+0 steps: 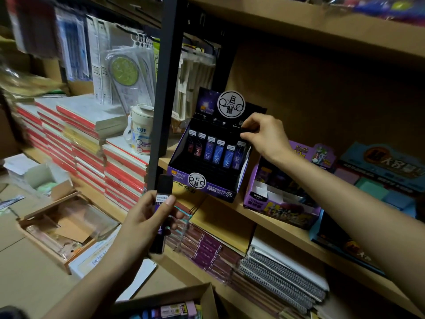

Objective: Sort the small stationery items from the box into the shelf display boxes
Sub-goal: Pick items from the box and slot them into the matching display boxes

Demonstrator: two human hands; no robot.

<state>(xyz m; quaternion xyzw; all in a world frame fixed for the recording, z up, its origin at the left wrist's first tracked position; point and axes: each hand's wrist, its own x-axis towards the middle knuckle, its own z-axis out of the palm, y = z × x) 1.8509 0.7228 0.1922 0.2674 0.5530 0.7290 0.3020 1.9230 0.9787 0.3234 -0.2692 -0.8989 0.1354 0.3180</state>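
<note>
A purple display box stands tilted on the wooden shelf, with a row of several slim dark lead cases upright in it. My right hand pinches one dark case at the box's upper right back row. My left hand holds a small stack of dark cases upright, below and left of the display box, in front of the black shelf post. A cardboard box with small colourful stationery items sits at the bottom edge.
A second purple display box stands to the right, with coloured pads beyond it. Red-edged notebook stacks and a white cup fill the left shelf. Notebooks and spiral pads lie on the lower shelf. Open cartons sit at the left.
</note>
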